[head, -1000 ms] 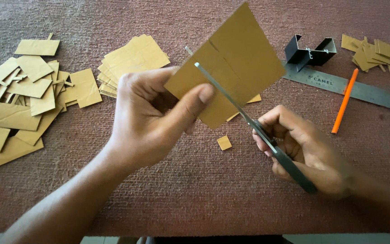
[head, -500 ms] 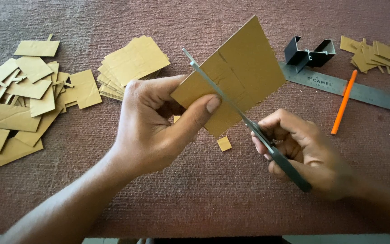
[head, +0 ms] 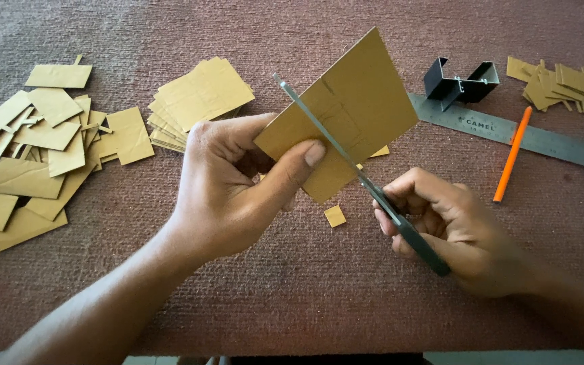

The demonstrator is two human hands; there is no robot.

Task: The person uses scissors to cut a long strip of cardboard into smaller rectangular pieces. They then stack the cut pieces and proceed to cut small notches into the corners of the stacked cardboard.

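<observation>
The left hand [head: 238,186] pinches a flat tan cardboard piece [head: 346,115] between thumb and fingers. The right hand [head: 454,226] grips slim metal scissors [head: 346,159] whose blades lie across that cardboard. Just below the cardboard, a small square offcut [head: 335,215] lies on the nubby maroon mat [head: 292,290].

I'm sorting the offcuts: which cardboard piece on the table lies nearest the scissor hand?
The tiny square scrap, alone just left of the right hand; other pieces lie farther.

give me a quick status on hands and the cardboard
Left hand pinching cardboard sheet. Right hand working scissors across it. Nothing blocking the blades.

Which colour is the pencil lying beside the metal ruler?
Orange pencil, clearest in the head view.
</observation>
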